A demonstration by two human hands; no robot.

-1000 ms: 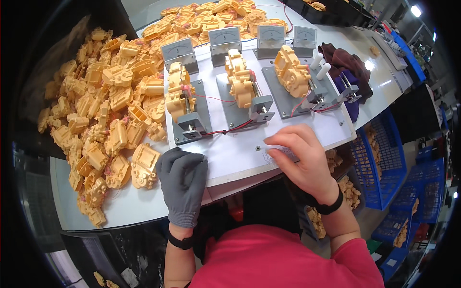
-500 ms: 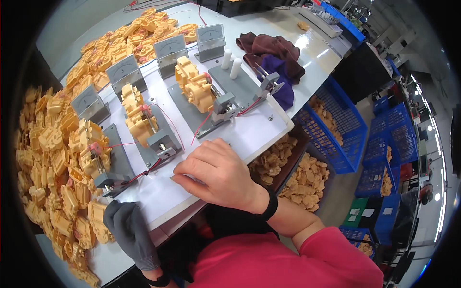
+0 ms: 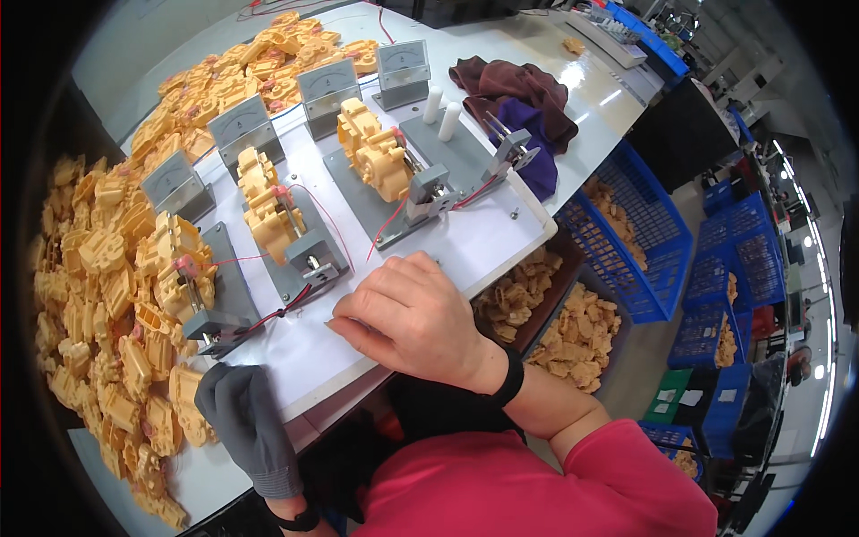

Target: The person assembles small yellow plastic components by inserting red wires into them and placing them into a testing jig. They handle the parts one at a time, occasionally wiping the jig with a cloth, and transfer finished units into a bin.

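Head view: the bare right hand (image 3: 413,315) rests knuckles-up on the white board (image 3: 465,246), fingers curled loosely with nothing in its grip, just below the middle grey fixture (image 3: 300,255) carrying a yellow housing (image 3: 267,201). The gloved left hand (image 3: 246,421) lies flat, fingers spread, on the worktop (image 3: 192,474) beside the yellow parts pile (image 3: 98,295).

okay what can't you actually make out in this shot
- Head view: right hand rests knuckles-up on the white board, hiding its fingertips and anything under them.
- Meter dials: too small to read.
- Gloved left hand: its palm side is hidden.
- Blue crates: contents partly hidden by the table edge.
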